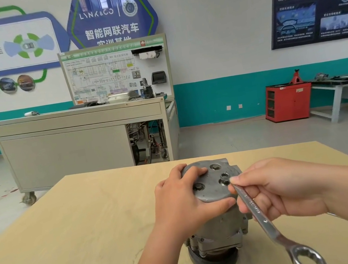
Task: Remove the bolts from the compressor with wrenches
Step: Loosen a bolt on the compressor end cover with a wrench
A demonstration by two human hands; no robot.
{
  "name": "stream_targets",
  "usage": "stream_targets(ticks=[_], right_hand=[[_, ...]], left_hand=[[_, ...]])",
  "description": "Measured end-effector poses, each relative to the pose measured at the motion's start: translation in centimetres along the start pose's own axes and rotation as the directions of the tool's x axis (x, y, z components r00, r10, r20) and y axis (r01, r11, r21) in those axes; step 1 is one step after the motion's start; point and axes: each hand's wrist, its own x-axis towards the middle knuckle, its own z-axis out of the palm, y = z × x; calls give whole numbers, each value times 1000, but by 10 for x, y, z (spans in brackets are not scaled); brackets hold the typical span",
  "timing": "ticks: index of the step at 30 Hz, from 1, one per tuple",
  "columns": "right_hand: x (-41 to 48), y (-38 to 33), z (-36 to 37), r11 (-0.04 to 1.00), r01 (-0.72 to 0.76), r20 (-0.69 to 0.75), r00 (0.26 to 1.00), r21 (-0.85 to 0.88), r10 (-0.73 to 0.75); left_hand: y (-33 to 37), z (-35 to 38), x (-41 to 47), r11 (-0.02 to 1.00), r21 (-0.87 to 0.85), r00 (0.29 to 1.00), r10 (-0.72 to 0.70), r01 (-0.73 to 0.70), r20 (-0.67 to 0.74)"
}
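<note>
Head view: left hand (pixel 178 204) grips compressor (pixel 220 223), right hand (pixel 282 192) pinches wrench (pixel 259 212) at bolt (pixel 224 176). Poor seating may slip

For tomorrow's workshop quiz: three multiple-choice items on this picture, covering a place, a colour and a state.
1. Where does the compressor stand? A floor B wooden table C drawer
2. The cabinet by the far wall is? A red B yellow C black
3. The wrench is? A lying on the table B held in the right hand C hanging on the wall
B: its base rests on the tabletop. A: its doors are red. B: the fingers curl round the shaft; the left hand grips the compressor.
</note>
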Motion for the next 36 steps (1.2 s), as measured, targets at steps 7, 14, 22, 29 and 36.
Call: stream_targets(ticks=[7,14,22,29,36], right_hand=[[-1,4,-1,996,-1,-7,1000,-88,0],[1,-4,-1,991,-22,-4,1000,-131,22],[1,-11,-18,929,-64,51,995,-363,89],[4,-32,-36,624,-97,30,981,-775,190],[27,-39,-56,247,-28,-70,984,-969,-163]], left_hand=[[0,0,-1,1000,20,1000,1,-1,1],[0,-2,-2,1000,17,1000,10,-10,2],[1,-4,-2,1000,4,1000,0,0,9],[0,-5,-3,1000,-21,1000,4,-4,-6],[-1,-5,-3,999,-34,1000,1,0,7]])
